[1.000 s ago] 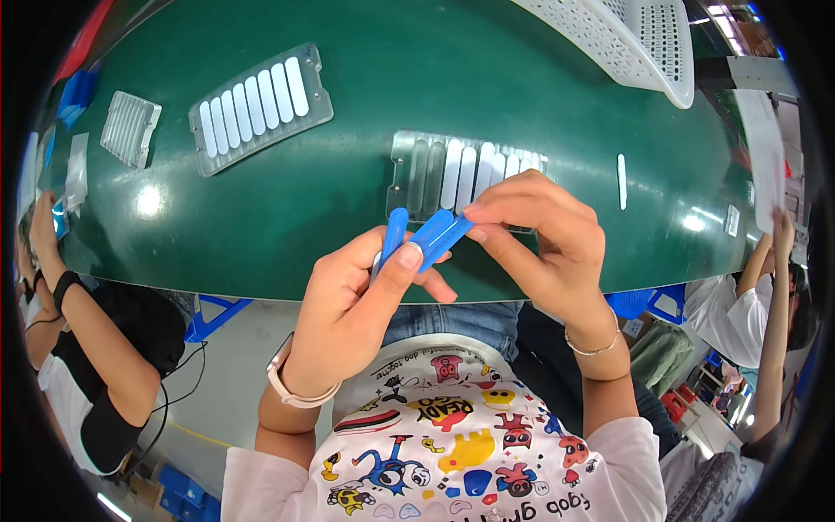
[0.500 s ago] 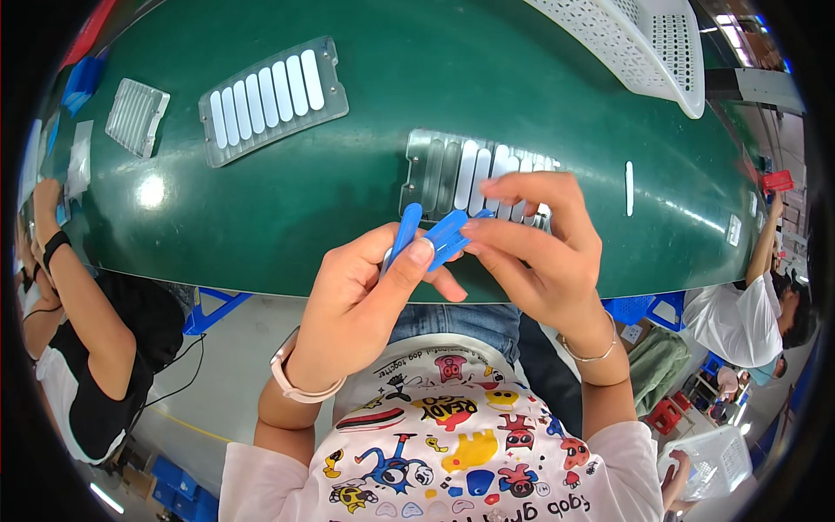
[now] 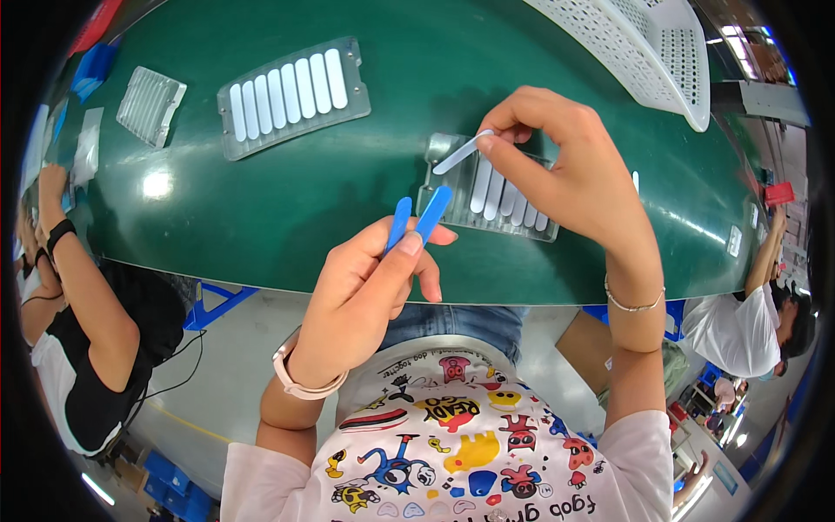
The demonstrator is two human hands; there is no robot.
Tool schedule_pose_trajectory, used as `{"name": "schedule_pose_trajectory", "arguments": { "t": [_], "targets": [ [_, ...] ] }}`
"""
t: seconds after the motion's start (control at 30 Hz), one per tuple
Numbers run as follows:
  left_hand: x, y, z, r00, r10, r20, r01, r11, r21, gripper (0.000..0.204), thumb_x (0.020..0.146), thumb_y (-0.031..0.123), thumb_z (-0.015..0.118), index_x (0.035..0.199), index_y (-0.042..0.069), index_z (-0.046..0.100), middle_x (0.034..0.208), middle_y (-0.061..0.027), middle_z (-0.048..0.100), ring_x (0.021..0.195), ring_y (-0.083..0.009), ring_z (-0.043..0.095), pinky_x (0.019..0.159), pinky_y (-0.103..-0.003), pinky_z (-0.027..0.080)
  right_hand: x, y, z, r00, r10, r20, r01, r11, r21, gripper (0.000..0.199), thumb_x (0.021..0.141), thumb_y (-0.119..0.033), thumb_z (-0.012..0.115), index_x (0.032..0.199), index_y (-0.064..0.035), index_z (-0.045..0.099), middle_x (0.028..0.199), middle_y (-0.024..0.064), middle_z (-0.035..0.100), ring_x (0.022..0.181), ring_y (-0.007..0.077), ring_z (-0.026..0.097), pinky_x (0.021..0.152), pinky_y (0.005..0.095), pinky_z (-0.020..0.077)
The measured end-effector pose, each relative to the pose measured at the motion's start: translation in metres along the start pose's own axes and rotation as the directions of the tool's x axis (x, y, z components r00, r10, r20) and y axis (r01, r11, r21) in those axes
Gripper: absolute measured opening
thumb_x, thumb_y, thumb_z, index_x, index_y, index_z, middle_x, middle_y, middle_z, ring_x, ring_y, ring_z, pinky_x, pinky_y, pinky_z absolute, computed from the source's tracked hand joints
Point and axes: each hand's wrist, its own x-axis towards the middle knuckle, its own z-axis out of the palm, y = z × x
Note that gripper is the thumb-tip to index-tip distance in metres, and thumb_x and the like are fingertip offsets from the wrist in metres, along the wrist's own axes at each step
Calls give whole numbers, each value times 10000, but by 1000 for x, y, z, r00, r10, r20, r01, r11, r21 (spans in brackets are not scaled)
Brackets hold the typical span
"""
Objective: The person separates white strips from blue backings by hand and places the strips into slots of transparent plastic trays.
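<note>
My left hand (image 3: 355,283) is closed, pinching two slim blue strips with rounded ends: one blue strip (image 3: 433,210) under the thumb, the other blue strip (image 3: 398,222) between the fingers. Farther out, my right hand (image 3: 570,165) pinches one end of a narrow white strip (image 3: 459,157) between thumb and fingertips. That strip slants over the left end of a clear slotted tray (image 3: 428,193). Several white strips (image 3: 493,193) lie side by side in the tray's slots. My right hand covers the tray's far right part.
Another clear tray (image 3: 364,106) filled with white strips lies at the left, beside a smaller clear slotted tray (image 3: 150,106). A white perforated basket (image 3: 644,70) stands at the far right. One loose white strip (image 3: 636,182) shows beside my right wrist. Other people (image 3: 96,296) sit at both sides.
My right hand has left the blue strips and moved up over the tray, where it now holds a white strip. My left hand keeps the blue strips. The view has shifted slightly.
</note>
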Motion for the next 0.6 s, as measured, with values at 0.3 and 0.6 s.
{"name": "schedule_pose_trajectory", "arguments": {
  "t": [0.3, 0.6],
  "targets": [
    [2, -2, -6, 998, 47, -33, -44, 994, 98, 277, 1000, 215, 423, 1111, 23, 590, 691, 6, 571, 476, 11, 293, 440, -170, 245, 16, 1, -8, 975, -20, 223, 71, 971, -227, 119, 775, -81, 577, 712, 7, 529, 653, 91, 504, 649, 232, 467, 603, 350, 382],
    [5, 2, -10, 1000, -6, -7, 6, 998, 58, 272, 1001, 221, 423, 1104, 30, 585, 670, 11, 547, 460, 15, 278, 420, -169, 229, 29, -5, -14, 842, 4, 540, 237, 896, -375, 233, 752, -142, 558, 584, -41, 433, 590, 57, 432, 656, 228, 450, 728, 333, 337]
  ]
}}
